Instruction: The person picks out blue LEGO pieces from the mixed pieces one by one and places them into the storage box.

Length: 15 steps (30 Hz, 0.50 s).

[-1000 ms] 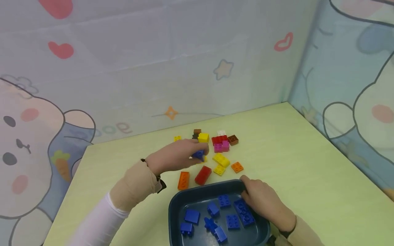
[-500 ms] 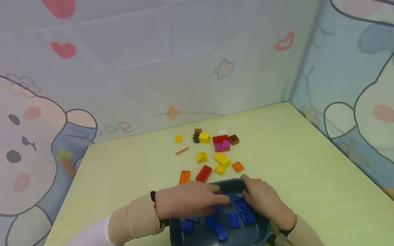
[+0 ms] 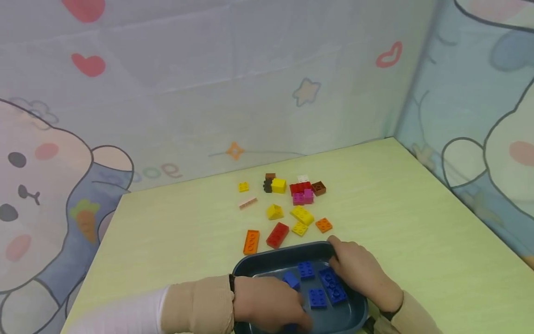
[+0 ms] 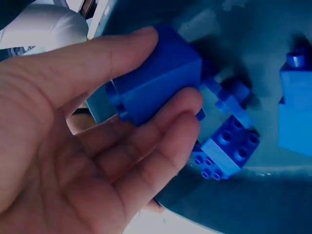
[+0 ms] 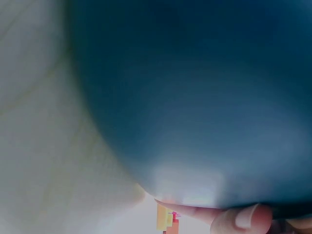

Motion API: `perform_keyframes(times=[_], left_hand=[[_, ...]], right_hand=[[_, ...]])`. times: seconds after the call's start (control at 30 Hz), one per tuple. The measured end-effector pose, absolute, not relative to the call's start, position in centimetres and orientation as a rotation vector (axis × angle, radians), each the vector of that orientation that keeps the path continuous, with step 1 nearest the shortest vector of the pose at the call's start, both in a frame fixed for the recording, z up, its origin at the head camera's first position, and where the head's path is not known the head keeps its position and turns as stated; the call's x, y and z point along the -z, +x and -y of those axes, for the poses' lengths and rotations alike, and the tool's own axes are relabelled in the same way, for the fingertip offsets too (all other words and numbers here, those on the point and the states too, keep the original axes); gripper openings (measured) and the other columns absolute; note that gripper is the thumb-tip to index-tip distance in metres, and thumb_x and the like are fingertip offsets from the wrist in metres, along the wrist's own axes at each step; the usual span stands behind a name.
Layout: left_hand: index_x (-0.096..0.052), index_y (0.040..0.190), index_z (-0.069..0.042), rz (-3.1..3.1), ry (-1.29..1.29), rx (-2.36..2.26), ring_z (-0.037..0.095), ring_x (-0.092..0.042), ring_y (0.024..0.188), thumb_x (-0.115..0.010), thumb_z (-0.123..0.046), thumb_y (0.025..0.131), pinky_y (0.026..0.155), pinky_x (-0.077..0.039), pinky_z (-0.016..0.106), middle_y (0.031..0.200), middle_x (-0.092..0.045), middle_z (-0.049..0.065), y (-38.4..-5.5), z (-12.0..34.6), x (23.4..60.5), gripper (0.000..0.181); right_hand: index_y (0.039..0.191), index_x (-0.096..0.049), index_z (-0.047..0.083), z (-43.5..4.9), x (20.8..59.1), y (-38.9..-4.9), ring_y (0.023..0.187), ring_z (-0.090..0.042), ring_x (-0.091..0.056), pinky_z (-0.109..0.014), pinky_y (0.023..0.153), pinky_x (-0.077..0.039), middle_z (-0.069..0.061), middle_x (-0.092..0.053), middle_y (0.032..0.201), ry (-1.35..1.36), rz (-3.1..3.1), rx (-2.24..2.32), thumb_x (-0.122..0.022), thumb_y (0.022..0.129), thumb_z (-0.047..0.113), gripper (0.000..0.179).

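My left hand point(image 3: 268, 301) reaches into a dark blue tray point(image 3: 283, 256), palm hidden in the head view. In the left wrist view, its thumb and fingers pinch a blue toy brick point(image 4: 158, 73) above the tray floor. Other blue bricks point(image 4: 231, 146) lie below it, and a blue stack point(image 4: 295, 97) stands at that view's right edge. Near the far right corner, my right hand point(image 3: 363, 276) grips the tray's rim. A long blue brick point(image 3: 332, 284) and a square one point(image 3: 317, 298) lie inside, close to it. In the right wrist view, the tray wall point(image 5: 195, 107) fills most of the picture.
Beyond the tray lie a red brick point(image 3: 277, 235), a long orange brick point(image 3: 251, 242), a small orange brick point(image 3: 323, 225) and several yellow bricks point(image 3: 302, 215). Farther back sit brown, black, magenta and white pieces. A printed cloth wall point(image 3: 187, 116) stands behind the table point(image 3: 400, 208).
My left hand has carried a blue brick from among the loose bricks back and down into the tray. My right hand keeps its grip on the rim.
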<state>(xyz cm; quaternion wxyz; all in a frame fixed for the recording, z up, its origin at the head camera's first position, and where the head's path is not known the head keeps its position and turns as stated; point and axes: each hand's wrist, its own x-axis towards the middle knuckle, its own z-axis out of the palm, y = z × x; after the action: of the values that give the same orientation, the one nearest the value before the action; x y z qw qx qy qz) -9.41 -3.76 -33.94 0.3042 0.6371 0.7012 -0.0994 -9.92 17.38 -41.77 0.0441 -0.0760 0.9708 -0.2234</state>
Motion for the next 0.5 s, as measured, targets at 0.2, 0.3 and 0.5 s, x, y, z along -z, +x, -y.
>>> perform_keyframes(times=[0.2,0.3,0.5], left_hand=[[-0.069,0.125,-0.03,-1.786,1.599,0.258,0.0,-0.049,0.075,-0.064,-0.026,0.1,0.07,-0.041,0.009,0.091,-0.059,-0.016,-9.2,3.39,34.13,0.025],[-0.069,0.127,-0.03,-1.797,1.55,0.267,-0.001,-0.049,0.074,-0.063,-0.029,0.101,0.07,-0.04,0.008,0.088,-0.057,-0.017,-9.0,3.58,34.25,0.027],[-0.073,0.118,-0.027,-1.851,1.489,0.237,-0.001,-0.048,0.071,-0.063,-0.031,0.101,0.067,-0.04,0.01,0.083,-0.055,-0.015,-8.77,4.03,34.94,0.02]], right_hand=[[0.105,-0.059,0.005,-17.35,41.81,-9.93,0.055,-0.015,-0.047,-0.03,0.05,-0.04,0.001,-0.049,0.067,-0.229,-2.956,0.692,-0.065,0.089,0.002,0.018],[0.106,-0.059,0.004,-17.31,41.86,-9.88,0.055,-0.015,-0.047,-0.03,0.05,-0.039,0.001,-0.049,0.066,-0.228,-2.956,0.697,-0.065,0.089,0.002,0.018],[0.106,-0.059,0.004,-17.42,41.84,-9.87,0.054,-0.015,-0.046,-0.03,0.05,-0.038,0.001,-0.048,0.065,-0.233,-2.973,0.689,-0.066,0.088,0.002,0.018]])
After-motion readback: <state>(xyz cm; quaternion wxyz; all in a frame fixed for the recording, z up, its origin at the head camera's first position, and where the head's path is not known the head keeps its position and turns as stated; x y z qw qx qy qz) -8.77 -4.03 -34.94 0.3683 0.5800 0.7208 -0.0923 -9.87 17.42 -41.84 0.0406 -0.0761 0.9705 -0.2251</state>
